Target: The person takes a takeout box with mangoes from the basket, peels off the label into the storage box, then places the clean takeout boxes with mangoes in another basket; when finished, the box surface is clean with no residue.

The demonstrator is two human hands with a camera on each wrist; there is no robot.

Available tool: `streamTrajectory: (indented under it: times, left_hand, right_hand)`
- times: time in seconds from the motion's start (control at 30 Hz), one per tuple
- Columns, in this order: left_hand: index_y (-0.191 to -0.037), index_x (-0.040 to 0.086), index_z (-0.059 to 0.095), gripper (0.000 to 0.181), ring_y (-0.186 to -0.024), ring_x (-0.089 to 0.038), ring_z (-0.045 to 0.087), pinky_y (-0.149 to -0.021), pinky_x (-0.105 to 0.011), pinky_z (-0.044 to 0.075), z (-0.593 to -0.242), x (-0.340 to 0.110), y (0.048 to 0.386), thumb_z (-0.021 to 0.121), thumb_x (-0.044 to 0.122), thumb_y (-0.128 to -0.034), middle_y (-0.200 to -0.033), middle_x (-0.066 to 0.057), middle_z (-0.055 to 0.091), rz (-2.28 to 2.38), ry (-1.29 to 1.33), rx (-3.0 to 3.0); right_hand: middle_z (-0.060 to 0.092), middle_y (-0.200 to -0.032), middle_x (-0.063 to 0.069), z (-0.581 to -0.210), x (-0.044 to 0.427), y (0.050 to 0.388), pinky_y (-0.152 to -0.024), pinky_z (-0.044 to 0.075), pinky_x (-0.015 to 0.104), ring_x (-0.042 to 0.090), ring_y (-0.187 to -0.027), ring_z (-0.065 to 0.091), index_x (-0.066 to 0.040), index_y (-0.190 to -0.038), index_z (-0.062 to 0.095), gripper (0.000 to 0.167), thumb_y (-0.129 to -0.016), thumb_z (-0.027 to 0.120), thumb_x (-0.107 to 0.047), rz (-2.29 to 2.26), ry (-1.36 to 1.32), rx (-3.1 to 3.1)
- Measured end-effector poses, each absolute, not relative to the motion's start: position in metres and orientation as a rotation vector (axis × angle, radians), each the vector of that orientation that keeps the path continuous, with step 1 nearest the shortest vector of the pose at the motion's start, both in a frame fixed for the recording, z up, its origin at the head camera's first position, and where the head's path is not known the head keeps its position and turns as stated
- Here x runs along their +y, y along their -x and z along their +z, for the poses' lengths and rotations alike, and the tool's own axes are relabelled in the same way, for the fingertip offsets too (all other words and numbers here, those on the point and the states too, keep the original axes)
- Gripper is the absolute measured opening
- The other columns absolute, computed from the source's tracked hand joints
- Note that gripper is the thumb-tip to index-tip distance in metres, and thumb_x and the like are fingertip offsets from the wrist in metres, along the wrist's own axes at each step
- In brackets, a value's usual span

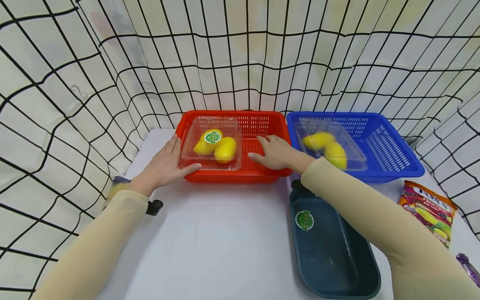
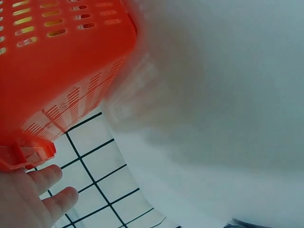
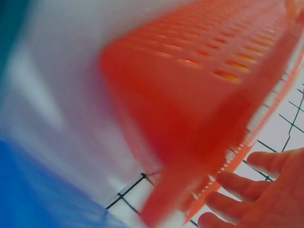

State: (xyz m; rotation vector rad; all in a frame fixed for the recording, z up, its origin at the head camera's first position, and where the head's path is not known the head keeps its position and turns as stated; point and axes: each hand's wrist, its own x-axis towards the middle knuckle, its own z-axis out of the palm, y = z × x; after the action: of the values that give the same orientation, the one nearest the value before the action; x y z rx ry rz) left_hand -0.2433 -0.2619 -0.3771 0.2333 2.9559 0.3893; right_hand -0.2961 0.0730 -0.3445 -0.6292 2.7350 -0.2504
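Observation:
A red basket (image 1: 232, 176) stands against the mesh, holding a clear plastic box (image 1: 229, 125) with two yellow fruits (image 1: 225, 150) and a green sticker. My left hand (image 1: 165, 166) lies along the basket's left side, fingers extended, thumb near its front rim. In the left wrist view, two fingertips of that hand (image 2: 45, 194) show beside the red basket (image 2: 57, 61). My right hand (image 1: 273, 153) reaches over the basket's right part, fingers extended, holding nothing. The right wrist view has the right hand (image 3: 261, 190) beside the red rim of the basket (image 3: 156, 104).
Right of the red basket is a blue basket (image 1: 390, 176) with another clear box (image 1: 346, 141) of yellow fruits. A dark bin (image 1: 330, 250) with a green sticker lies under my right forearm. A candy bag (image 1: 429, 208) and a purple wrapper (image 1: 468, 266) lie at the right. Black mesh surrounds the table.

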Motion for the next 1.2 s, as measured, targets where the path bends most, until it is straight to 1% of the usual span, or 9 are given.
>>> streamTrajectory:
  times: [0.2,0.33,0.43,0.57,0.67,0.9,0.97,1.03,1.2]
  left_hand:
    - [-0.16,-0.008,-0.003,0.119,-0.155,-0.05,0.01,-0.12,-0.066,0.027,-0.379,-0.263,0.245,0.048,0.076,-0.0916,-0.17,-0.028,-0.003,0.399,-0.23,2.964]
    - [-0.16,-0.007,-0.005,0.122,-0.155,-0.051,0.01,-0.12,-0.067,0.027,-0.377,-0.265,0.244,0.048,0.078,-0.0901,-0.17,-0.028,-0.003,0.42,-0.221,2.973]
    - [-0.16,-0.007,-0.005,0.121,-0.155,-0.051,0.009,-0.121,-0.066,0.026,-0.376,-0.264,0.243,0.048,0.077,-0.0906,-0.17,-0.028,-0.004,0.416,-0.221,2.966]
    - [-0.16,-0.006,-0.005,0.119,-0.156,-0.05,0.009,-0.121,-0.065,0.026,-0.374,-0.262,0.243,0.048,0.075,-0.0918,-0.17,-0.027,-0.004,0.397,-0.218,2.953]
    - [-0.16,-0.007,-0.004,0.119,-0.156,-0.05,0.009,-0.12,-0.066,0.027,-0.375,-0.262,0.242,0.049,0.074,-0.0918,-0.17,-0.028,-0.003,0.391,-0.213,2.952]
    - [-0.16,-0.006,-0.003,0.119,-0.155,-0.05,0.011,-0.119,-0.067,0.029,-0.377,-0.261,0.241,0.051,0.074,-0.0911,-0.17,-0.027,-0.002,0.4,-0.189,2.959]
    - [-0.161,-0.005,-0.004,0.12,-0.155,-0.05,0.011,-0.119,-0.067,0.029,-0.378,-0.261,0.24,0.051,0.075,-0.0906,-0.17,-0.027,-0.002,0.412,-0.18,2.955]
    - [-0.161,-0.005,-0.006,0.121,-0.155,-0.05,0.01,-0.119,-0.067,0.028,-0.378,-0.261,0.24,0.052,0.075,-0.0902,-0.17,-0.027,-0.002,0.424,-0.176,2.952]
    - [-0.161,-0.004,-0.006,0.121,-0.155,-0.05,0.01,-0.12,-0.068,0.026,-0.377,-0.26,0.242,0.053,0.074,-0.0901,-0.17,-0.027,-0.002,0.429,-0.175,2.957]
  right_hand:
    - [0.025,-0.169,0.016,-0.335,0.046,0.321,-0.129,0.019,0.054,0.036,-0.159,0.018,-0.01,-0.164,0.018,0.085,-0.102,0.042,-0.063,-0.463,0.566,2.642]
    - [0.027,-0.169,0.013,-0.328,0.027,0.337,-0.128,0.022,0.052,0.033,-0.158,0.023,-0.009,-0.164,0.017,0.085,-0.103,0.04,-0.063,-0.635,0.513,2.571]
    - [0.025,-0.17,0.013,-0.324,0.019,0.347,-0.128,0.025,0.052,0.032,-0.157,0.025,-0.009,-0.164,0.014,0.086,-0.103,0.039,-0.064,-0.732,0.464,2.519]
    - [0.019,-0.172,0.011,-0.325,0.013,0.356,-0.128,0.023,0.053,0.031,-0.159,0.02,-0.012,-0.165,0.01,0.087,-0.103,0.037,-0.066,-0.832,0.376,2.43]
    - [0.017,-0.173,0.009,-0.33,0.011,0.362,-0.127,0.024,0.055,0.031,-0.159,0.02,-0.014,-0.166,0.01,0.087,-0.102,0.036,-0.067,-0.896,0.306,2.353]
    - [0.025,-0.17,0.009,-0.346,0.004,0.373,-0.12,0.036,0.057,0.036,-0.152,0.031,-0.023,-0.165,0.021,0.087,-0.097,0.039,-0.074,-1.037,0.199,2.157]
    - [0.025,-0.169,0.01,-0.351,0.002,0.374,-0.12,0.037,0.057,0.038,-0.151,0.032,-0.023,-0.164,0.022,0.088,-0.096,0.043,-0.074,-1.07,0.137,2.114]
    - [0.028,-0.168,0.009,-0.354,0.003,0.373,-0.118,0.04,0.058,0.038,-0.15,0.035,-0.025,-0.164,0.023,0.091,-0.093,0.048,-0.075,-1.062,0.038,2.093]
    - [0.04,-0.161,0.011,-0.36,0.004,0.374,-0.112,0.047,0.054,0.036,-0.142,0.047,-0.025,-0.162,0.028,0.09,-0.091,0.052,-0.074,-1.029,-0.026,2.073]
